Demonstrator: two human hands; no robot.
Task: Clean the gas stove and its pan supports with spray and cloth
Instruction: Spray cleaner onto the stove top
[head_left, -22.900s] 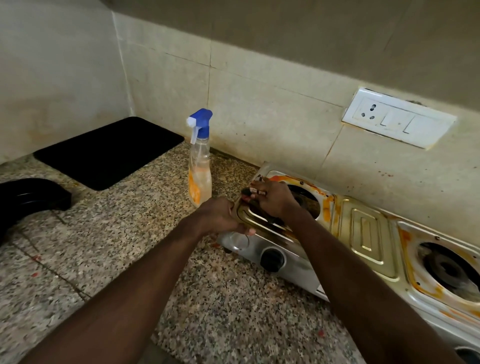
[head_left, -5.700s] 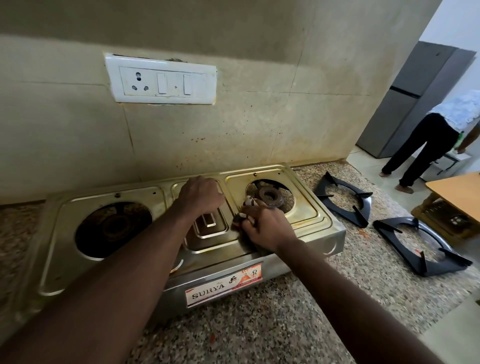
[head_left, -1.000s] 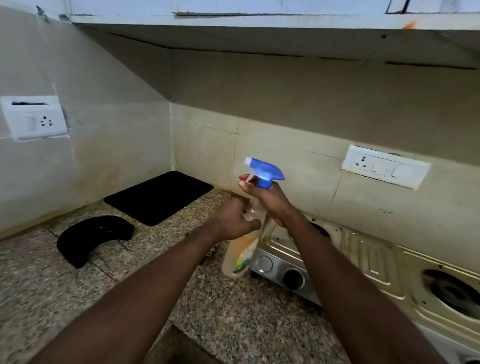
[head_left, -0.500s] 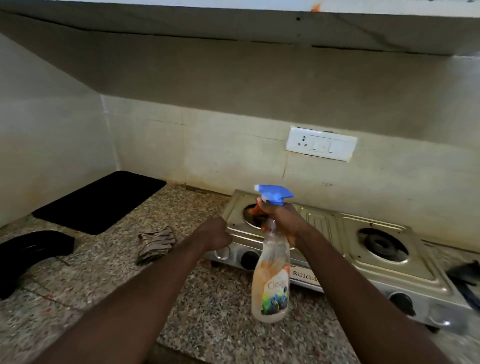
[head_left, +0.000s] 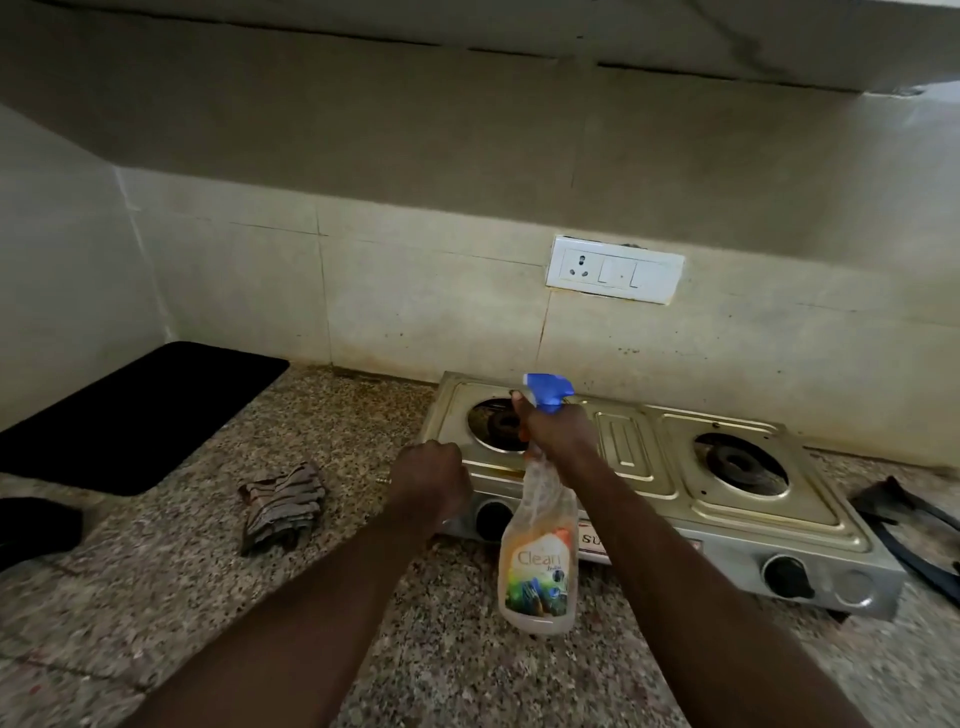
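Now the right hand (head_left: 558, 441) wraps its fingers round the neck of the clear, blue-triggered plastic spray bottle (head_left: 540, 561), upright before the steel two-burner gas stove (head_left: 623, 452)'s left burner, while the left hand (head_left: 431, 483), fingers curled (round what, hidden) at its front-left corner, is nearer the striped brown cloth (head_left: 283, 506) further left.

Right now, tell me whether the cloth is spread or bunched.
Bunched: the cloth lies crumpled on the counter beside the stove.
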